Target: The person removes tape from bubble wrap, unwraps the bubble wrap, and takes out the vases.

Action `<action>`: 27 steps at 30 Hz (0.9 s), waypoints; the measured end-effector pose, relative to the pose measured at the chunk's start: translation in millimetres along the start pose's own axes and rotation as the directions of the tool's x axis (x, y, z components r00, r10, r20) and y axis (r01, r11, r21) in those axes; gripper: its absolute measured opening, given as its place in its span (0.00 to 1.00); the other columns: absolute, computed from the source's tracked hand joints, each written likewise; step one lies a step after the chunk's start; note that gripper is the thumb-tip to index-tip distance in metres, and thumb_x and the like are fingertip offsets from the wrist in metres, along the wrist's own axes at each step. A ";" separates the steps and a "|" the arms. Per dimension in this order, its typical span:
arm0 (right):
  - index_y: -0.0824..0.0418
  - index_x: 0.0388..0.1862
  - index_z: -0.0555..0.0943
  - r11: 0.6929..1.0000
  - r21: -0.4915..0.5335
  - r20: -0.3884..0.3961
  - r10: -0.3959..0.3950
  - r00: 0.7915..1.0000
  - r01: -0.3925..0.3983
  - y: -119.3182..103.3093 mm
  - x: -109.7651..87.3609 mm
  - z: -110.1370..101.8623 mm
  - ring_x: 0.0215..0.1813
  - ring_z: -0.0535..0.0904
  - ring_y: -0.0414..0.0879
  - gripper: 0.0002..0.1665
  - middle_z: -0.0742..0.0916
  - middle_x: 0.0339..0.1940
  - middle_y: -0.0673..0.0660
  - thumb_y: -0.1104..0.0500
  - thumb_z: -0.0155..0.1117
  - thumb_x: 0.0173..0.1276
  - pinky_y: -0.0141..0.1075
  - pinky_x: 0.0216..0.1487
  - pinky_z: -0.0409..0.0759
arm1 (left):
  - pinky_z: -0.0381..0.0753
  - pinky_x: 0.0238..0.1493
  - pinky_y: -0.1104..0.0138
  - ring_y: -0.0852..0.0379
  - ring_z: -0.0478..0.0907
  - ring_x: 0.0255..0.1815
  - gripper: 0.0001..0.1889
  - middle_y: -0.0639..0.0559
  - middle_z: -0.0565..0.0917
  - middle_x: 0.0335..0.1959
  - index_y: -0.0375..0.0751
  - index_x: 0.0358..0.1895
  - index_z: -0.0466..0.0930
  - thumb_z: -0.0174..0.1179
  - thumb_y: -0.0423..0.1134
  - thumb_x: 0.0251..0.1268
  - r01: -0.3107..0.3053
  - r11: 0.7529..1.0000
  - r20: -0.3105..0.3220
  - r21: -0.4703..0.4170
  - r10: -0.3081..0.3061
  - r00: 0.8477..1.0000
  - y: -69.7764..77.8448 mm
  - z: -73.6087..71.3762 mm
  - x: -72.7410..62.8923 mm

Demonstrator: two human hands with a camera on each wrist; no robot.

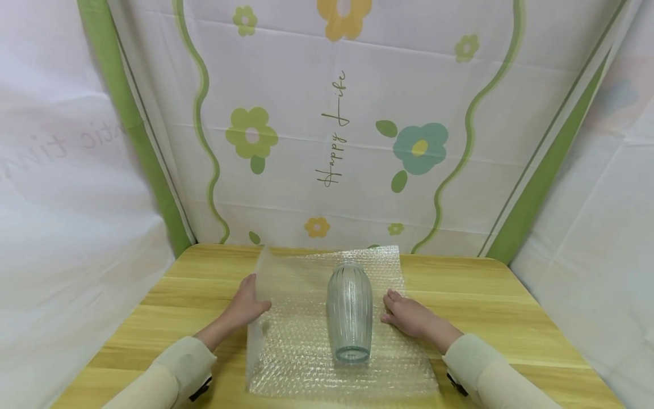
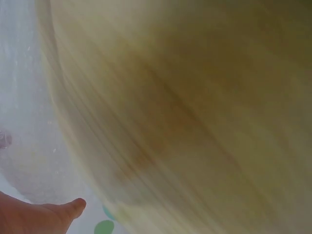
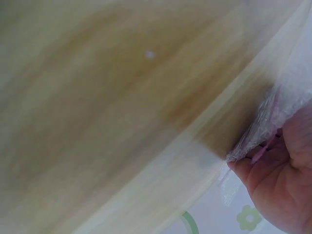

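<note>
A ribbed, clear glass vase point(image 1: 349, 309) lies on its side on a sheet of bubble wrap point(image 1: 296, 346), its base toward me and its mouth away. At the wrap's left edge is my left hand point(image 1: 245, 307), thumb over the sheet and fingers along the outer side. That edge stands raised from the table. My right hand point(image 1: 409, 315) grips the opposite edge, right of the vase. In the right wrist view, the fingers point(image 3: 270, 151) curl round the crinkled wrap point(image 3: 261, 126). The left wrist view catches only part of the left hand point(image 2: 39, 214) beside the see-through sheet.
The wood-grain table point(image 1: 490, 318) extends on both sides of the wrap. A white cloth with printed flowers point(image 1: 286, 187) hangs behind its far edge. White cloth walls point(image 1: 608, 216) with green bands close in both sides.
</note>
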State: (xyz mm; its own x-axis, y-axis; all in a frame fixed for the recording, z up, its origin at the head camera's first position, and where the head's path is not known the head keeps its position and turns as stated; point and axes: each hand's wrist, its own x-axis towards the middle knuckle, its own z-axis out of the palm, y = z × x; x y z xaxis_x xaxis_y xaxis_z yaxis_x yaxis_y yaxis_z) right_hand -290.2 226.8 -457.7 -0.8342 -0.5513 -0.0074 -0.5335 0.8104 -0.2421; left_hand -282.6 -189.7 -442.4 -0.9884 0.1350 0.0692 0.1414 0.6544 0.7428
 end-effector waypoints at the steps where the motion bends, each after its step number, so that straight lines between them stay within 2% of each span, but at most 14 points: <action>1: 0.82 0.65 0.65 1.000 -0.001 0.000 -0.002 1.000 0.002 0.3 0.1 -0.1 0.70 0.59 0.70 0.35 0.65 0.68 0.79 0.53 0.55 0.75 0.57 0.68 0.59 | 0.50 0.68 0.41 0.25 0.46 0.71 0.49 0.21 0.43 0.72 0.17 0.71 0.37 0.62 0.34 0.57 -0.002 1.000 -0.001 0.003 0.002 1.000 -0.5 -0.6 0.0; 6: 0.82 0.65 0.65 1.000 0.000 -0.002 -0.010 1.000 0.010 0.2 -0.1 -0.2 0.70 0.59 0.70 0.35 0.65 0.68 0.79 0.52 0.55 0.75 0.57 0.68 0.59 | 0.55 0.66 0.40 0.25 0.51 0.70 0.49 0.21 0.45 0.72 0.18 0.72 0.38 0.63 0.33 0.56 -0.008 1.000 0.022 0.000 0.008 1.000 -2.7 -3.0 -0.6; 12: 0.82 0.65 0.65 1.000 0.005 0.002 -0.006 1.000 0.006 0.0 0.1 0.1 0.70 0.59 0.70 0.35 0.65 0.68 0.79 0.53 0.56 0.75 0.57 0.68 0.59 | 0.60 0.64 0.39 0.25 0.57 0.66 0.47 0.19 0.51 0.69 0.17 0.71 0.44 0.65 0.32 0.54 -0.066 0.998 0.053 0.014 0.065 0.996 -9.5 -9.4 -1.1; 19: 0.82 0.65 0.65 1.000 0.004 -0.003 0.001 1.000 -0.001 -1.7 0.0 -0.9 0.71 0.59 0.70 0.35 0.66 0.68 0.79 0.53 0.56 0.75 0.57 0.68 0.59 | 0.53 0.66 0.39 0.23 0.52 0.68 0.49 0.17 0.51 0.69 0.12 0.69 0.44 0.66 0.35 0.53 -0.052 0.995 0.098 0.081 0.044 0.994 -20.3 -18.6 -2.7; 27: 0.82 0.64 0.66 1.000 0.001 -0.004 0.008 1.000 -0.008 -1.0 0.0 -0.3 0.70 0.59 0.70 0.35 0.66 0.68 0.79 0.52 0.56 0.75 0.57 0.68 0.59 | 0.55 0.66 0.40 0.23 0.56 0.67 0.51 0.15 0.56 0.66 0.11 0.67 0.48 0.71 0.38 0.48 -0.104 0.987 0.154 0.119 0.085 0.984 -32.5 -27.8 -3.9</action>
State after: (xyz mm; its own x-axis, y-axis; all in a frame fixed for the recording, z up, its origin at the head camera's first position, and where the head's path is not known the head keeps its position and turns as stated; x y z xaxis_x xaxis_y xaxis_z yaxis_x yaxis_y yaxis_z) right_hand -289.7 226.0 -457.2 -0.8388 -0.5444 -0.0051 -0.5270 0.8144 -0.2431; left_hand -284.9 -232.3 -448.4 -0.9526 0.3030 0.0282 0.2485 0.7210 0.6469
